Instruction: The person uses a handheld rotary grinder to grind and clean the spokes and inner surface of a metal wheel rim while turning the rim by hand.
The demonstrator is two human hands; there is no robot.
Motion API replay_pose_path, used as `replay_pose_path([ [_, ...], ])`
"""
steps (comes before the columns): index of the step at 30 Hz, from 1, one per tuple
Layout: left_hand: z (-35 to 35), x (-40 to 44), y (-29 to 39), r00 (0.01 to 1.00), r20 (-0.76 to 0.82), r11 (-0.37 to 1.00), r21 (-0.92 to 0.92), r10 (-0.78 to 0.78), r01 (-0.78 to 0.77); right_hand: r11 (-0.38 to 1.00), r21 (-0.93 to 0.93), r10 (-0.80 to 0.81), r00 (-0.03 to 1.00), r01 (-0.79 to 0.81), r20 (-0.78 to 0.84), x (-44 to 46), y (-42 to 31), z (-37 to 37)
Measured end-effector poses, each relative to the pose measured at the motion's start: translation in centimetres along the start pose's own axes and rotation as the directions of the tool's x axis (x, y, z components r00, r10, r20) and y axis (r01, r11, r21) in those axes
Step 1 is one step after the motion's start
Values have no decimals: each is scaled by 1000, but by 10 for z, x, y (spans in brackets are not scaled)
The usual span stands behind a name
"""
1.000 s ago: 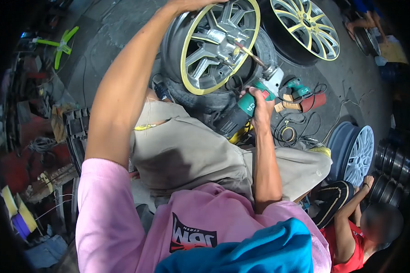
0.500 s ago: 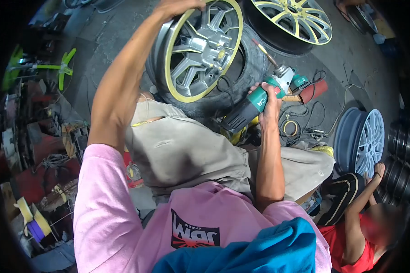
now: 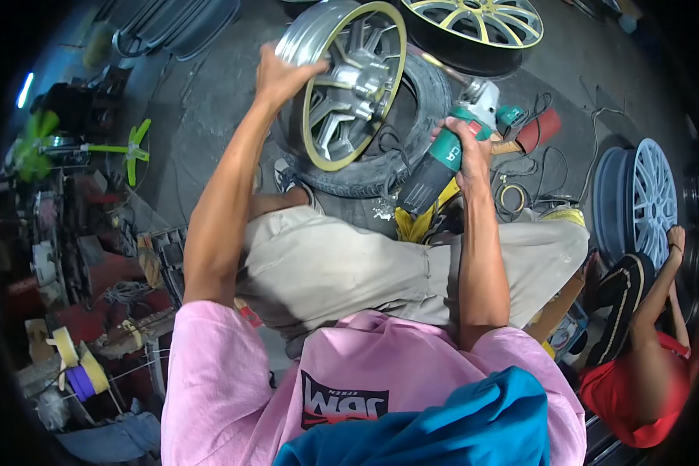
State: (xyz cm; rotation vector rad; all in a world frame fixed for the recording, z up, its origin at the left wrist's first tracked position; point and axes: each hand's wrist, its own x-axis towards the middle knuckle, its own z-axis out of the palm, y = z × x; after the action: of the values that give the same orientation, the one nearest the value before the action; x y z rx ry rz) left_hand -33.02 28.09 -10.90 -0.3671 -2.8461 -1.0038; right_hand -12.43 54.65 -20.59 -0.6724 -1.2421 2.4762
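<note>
My left hand (image 3: 283, 76) grips the left side of a silver alloy wheel rim (image 3: 354, 78) with a yellowish lip, its fingers over the edge near the spokes. The rim stands tilted inside a black tire (image 3: 357, 186) lying on the floor. Wrapped around the body of a green and black grinder (image 3: 443, 155), my right hand (image 3: 470, 147) holds it over my right thigh. The grinder's silver head points up and away, and a thin shaft juts from it toward the tire. The shaft is apart from the rim.
Another yellow-and-black rim (image 3: 481, 27) lies beyond. Cords (image 3: 544, 163) and a red cylinder (image 3: 540, 130) lie on the floor at right. A person in red (image 3: 645, 388) touches a grey-blue rim (image 3: 652, 202). A green-bladed fan (image 3: 39, 146) and cluttered tools stand at left.
My left hand has moved from the rim's top down to its left side, and the rim has turned to a narrower angle. The grinder stays in my right hand. The whole view has shifted.
</note>
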Motion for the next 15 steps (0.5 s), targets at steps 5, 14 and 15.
replay_pose_path([
  [5, -3, 37, -77, 976, 126, 981, -55, -176, 184, 983, -169, 96, 984, -70, 150, -13, 41, 2],
  [14, -5, 36, -67, 985, 170, 997, -66, -38, 50, 809, -588, -31, 997, -18, -72, -28, 109, 43],
  [15, -8, 35, -66, 984, 177, 993, -116, 33, -13, 804, -594, -22, 997, -23, -68, -28, 106, 51],
])
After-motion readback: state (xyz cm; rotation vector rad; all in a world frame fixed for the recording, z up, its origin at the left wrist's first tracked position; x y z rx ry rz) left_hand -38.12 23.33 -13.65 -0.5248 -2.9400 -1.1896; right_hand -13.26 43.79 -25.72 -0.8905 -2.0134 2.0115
